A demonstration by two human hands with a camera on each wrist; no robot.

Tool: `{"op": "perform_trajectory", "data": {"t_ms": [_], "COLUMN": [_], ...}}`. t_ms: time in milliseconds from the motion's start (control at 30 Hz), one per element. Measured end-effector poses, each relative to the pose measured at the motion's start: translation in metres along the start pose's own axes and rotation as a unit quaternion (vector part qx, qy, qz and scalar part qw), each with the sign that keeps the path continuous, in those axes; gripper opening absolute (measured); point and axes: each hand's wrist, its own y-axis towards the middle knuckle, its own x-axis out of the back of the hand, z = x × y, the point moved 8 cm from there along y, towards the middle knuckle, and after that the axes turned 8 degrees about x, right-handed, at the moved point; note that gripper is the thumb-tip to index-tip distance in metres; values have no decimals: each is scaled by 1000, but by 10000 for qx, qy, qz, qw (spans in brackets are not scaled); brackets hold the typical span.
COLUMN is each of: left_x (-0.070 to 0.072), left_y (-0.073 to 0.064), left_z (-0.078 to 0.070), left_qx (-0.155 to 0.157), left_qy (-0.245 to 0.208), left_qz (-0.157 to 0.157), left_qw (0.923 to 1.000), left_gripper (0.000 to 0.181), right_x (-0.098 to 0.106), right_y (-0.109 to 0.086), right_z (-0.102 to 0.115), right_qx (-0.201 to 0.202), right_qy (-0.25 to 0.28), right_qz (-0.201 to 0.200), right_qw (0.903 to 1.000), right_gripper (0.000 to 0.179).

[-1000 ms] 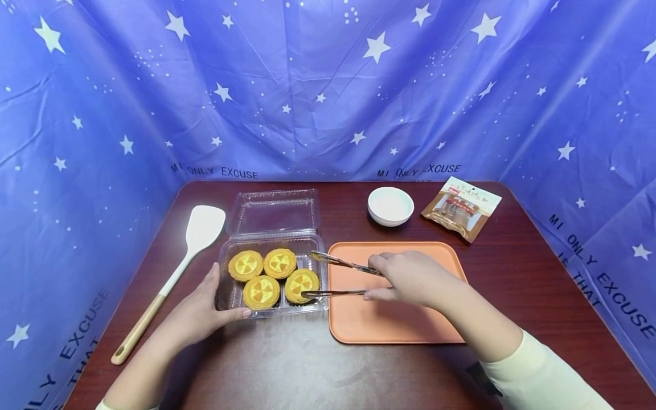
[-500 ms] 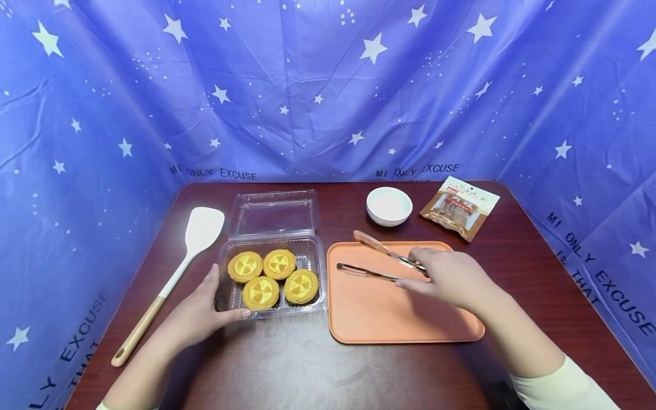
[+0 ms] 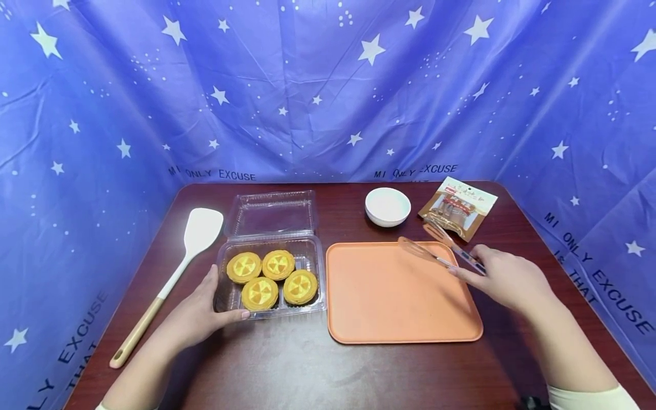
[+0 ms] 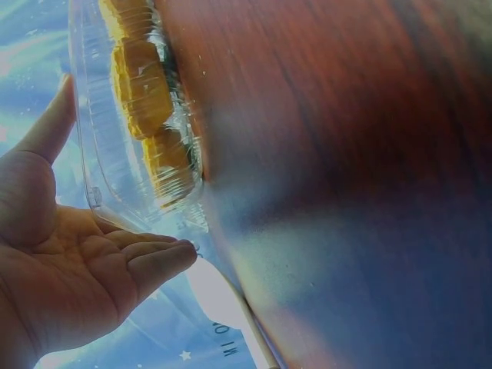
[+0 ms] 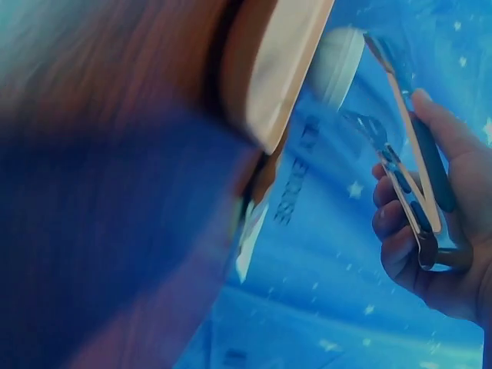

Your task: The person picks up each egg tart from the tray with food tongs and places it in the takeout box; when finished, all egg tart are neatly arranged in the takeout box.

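Observation:
In the head view, my left hand [image 3: 197, 316] rests against the near left corner of a clear plastic container [image 3: 320, 267]. Its thumb lies along the front rim, and its straight fingers touch the left wall. Several egg tarts [image 3: 260, 293] sit inside the container, whose lid [image 3: 271, 213] is folded back. My right hand [image 3: 512, 279] grips a pair of metal tongs [image 3: 463, 254] above the far right corner of an orange tray [image 3: 389, 302]. In the right wrist view, the arms of the tongs [image 5: 430, 154] are spread with nothing between their tips.
A white bowl [image 3: 388, 208] stands behind the tray, with a brown and white snack packet [image 3: 458, 208] to its right. A white spatula [image 3: 202, 230] with a wooden handle lies left of the container. Blue starry fabric surrounds the dark wooden table [image 3: 318, 370].
My right hand has carried the tongs from over the container, across the tray, to its far right corner. My left hand stays at the container, and the tarts have not moved.

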Motion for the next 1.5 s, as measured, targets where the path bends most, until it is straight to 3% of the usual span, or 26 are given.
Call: {"op": "perform_trajectory", "data": {"t_ms": [300, 633, 1033, 1267, 1500], "left_x": [0, 0, 0, 0, -1], "left_y": [-1, -2, -2, -1, 1], "left_z": [0, -1, 0, -1, 0], "left_qx": [16, 35, 9, 19, 13], "left_qy": [-28, 15, 21, 29, 39], "left_qz": [24, 39, 26, 35, 20], "left_qw": [10000, 10000, 10000, 10000, 10000], "left_gripper": [138, 139, 138, 138, 139], "right_x": [-11, -22, -45, -55, -59], "right_y": [-18, -38, -42, -40, -41], "right_z": [-60, -97, -104, -100, -94], "right_qx": [-898, -1372, -1386, -1274, -1300], "right_qy": [185, 318, 430, 546, 939], "right_qz": [383, 646, 1608, 1964, 1938], "right_qw": [9951, 9879, 9763, 9707, 9679], "right_gripper": [75, 81, 101, 88, 77]}}
